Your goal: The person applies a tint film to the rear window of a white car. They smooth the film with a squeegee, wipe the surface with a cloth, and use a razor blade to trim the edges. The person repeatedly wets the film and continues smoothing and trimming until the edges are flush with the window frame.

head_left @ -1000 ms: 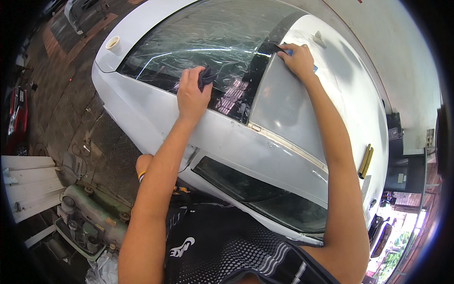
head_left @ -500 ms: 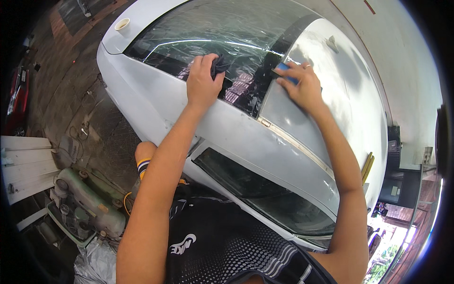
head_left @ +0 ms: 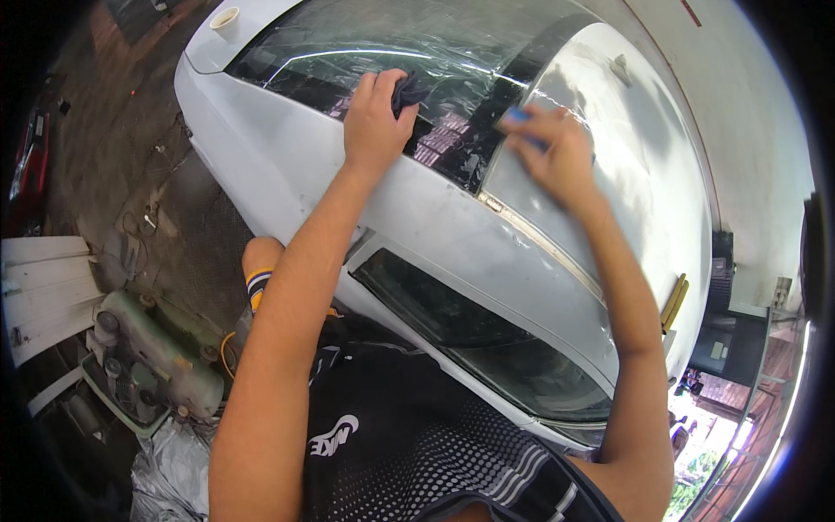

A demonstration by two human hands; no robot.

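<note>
A white car [head_left: 287, 165] fills the view from above, its rear window [head_left: 383, 52] covered with a wrinkled tint film. My left hand [head_left: 374, 122] presses a dark cloth [head_left: 409, 87] against the lower edge of that glass. My right hand [head_left: 561, 157] is blurred and grips a small blue tool [head_left: 519, 115] at the corner where the glass meets the white roof [head_left: 626, 165]. Both forearms reach up from the lower edge over the car's side window [head_left: 470, 339].
A green machine [head_left: 148, 365] and white boards [head_left: 43, 287] sit on the ground at lower left beside crumpled silver sheeting [head_left: 165, 478]. A small round white cup [head_left: 224, 17] rests on the boot. A yellow tool [head_left: 674, 300] lies at the roof's right edge. A white wall [head_left: 748, 113] runs along the right.
My right hand has moved down along the glass edge toward the roof corner with the blue tool. My left hand with the cloth has shifted slightly right on the window.
</note>
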